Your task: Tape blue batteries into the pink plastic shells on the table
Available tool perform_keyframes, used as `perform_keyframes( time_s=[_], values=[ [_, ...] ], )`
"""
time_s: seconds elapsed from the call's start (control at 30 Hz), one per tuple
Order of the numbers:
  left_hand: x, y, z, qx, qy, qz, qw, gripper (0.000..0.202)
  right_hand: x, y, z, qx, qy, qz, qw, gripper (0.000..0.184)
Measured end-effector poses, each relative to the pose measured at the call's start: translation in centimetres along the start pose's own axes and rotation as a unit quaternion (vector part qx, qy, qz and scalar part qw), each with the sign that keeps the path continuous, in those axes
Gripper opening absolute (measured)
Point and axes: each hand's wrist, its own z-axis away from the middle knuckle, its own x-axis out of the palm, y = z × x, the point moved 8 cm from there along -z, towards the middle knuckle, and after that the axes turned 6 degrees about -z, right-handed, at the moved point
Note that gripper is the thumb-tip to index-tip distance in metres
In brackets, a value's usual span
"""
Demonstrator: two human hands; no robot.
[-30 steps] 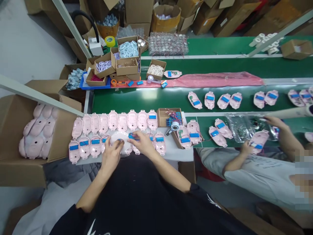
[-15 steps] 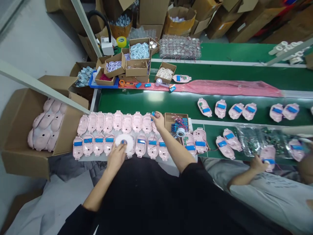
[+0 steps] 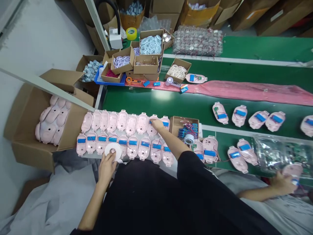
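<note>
My left hand [image 3: 107, 166] is closed on the lower edge of a roll of white tape [image 3: 119, 150], which it holds over the front row of pink plastic shells. My right hand [image 3: 157, 125] reaches into a pink shell [image 3: 152, 130] in the back row, its fingers closed on a blue battery [image 3: 150, 121] that they mostly hide. The neighbouring shell on the right holds another blue battery [image 3: 166, 124]. Further left, the back-row shells [image 3: 132, 124] have no battery in them. Each front-row shell in plain sight [image 3: 144, 148] carries a blue battery.
Right of my arm stands a cardboard box [image 3: 177, 125] of wired blue batteries, a small round device [image 3: 189, 139] at its front. A big carton [image 3: 22, 130] of pink shells is at left. A co-worker's hand [image 3: 283, 183] holds a shell at right. Small parts boxes [image 3: 146, 68] sit behind.
The tape roll and my left hand have shifted left and toward me. My right hand has lowered the battery into a back-row shell. The view has swung, and the co-worker's shell has moved.
</note>
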Motion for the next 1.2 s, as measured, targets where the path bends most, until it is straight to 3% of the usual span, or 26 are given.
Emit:
perform_keyframes(
  time_s=[0.27, 0.37, 0.5, 0.57, 0.67, 0.73, 0.8, 0.83, 0.9, 1.03, 1.1, 1.2],
  values=[
    [0.0, -0.9, -0.1, -0.016, 0.009, 0.022, 1.0, 0.043, 0.3, -0.1, 1.4, 0.012, -0.003, -0.019, 1.0, 0.059],
    [-0.9, 1.0, -1.6, 0.011, 0.061, 0.037, 0.997, 0.041, -0.8, -1.1, 2.0, 0.018, 0.021, -0.056, 0.998, 0.059],
    [-3.2, 5.5, -4.6, 0.109, 0.13, 0.061, 0.984, 0.039, -2.9, -4.3, 4.8, -0.005, 0.074, -0.137, 0.988, 0.053],
    [-4.5, 7.2, -6.0, 0.149, 0.151, 0.066, 0.975, 0.041, -2.8, -7.2, 8.0, -0.062, 0.109, -0.23, 0.965, 0.054],
    [-5.7, 8.5, -8.1, 0.2, 0.154, 0.074, 0.965, 0.048, 0.1, -12.5, 14.0, -0.154, 0.101, -0.401, 0.897, 0.046],
    [-5.9, 8.6, -9.3, 0.225, 0.15, 0.085, 0.959, 0.049, 2.8, -15.3, 17.4, -0.172, 0.065, -0.477, 0.859, 0.037],
    [-5.9, 8.2, -10.4, 0.224, 0.153, 0.101, 0.957, 0.042, 4.2, -16.2, 19.5, -0.166, 0.056, -0.496, 0.851, 0.032],
    [-5.8, 7.9, -10.9, 0.215, 0.152, 0.11, 0.958, 0.039, 4.2, -15.7, 20.0, -0.153, 0.065, -0.477, 0.863, 0.031],
    [-5.4, 7.5, -11.3, 0.195, 0.144, 0.128, 0.962, 0.035, 2.9, -12.3, 19.8, -0.101, 0.097, -0.402, 0.905, 0.03],
    [-5.2, 7.6, -10.3, 0.167, 0.155, 0.144, 0.963, 0.038, -3.6, 0.8, 17.2, 0.042, 0.146, -0.266, 0.952, 0.031],
    [-5.2, 7.7, -9.4, 0.154, 0.165, 0.14, 0.964, 0.038, -6.6, 8.5, 16.2, 0.179, 0.141, -0.144, 0.963, 0.032],
    [-4.7, 7.8, -8.3, 0.14, 0.157, 0.127, 0.969, 0.038, -8.8, 15.5, 15.3, 0.275, 0.101, -0.057, 0.954, 0.035]
  ],
)
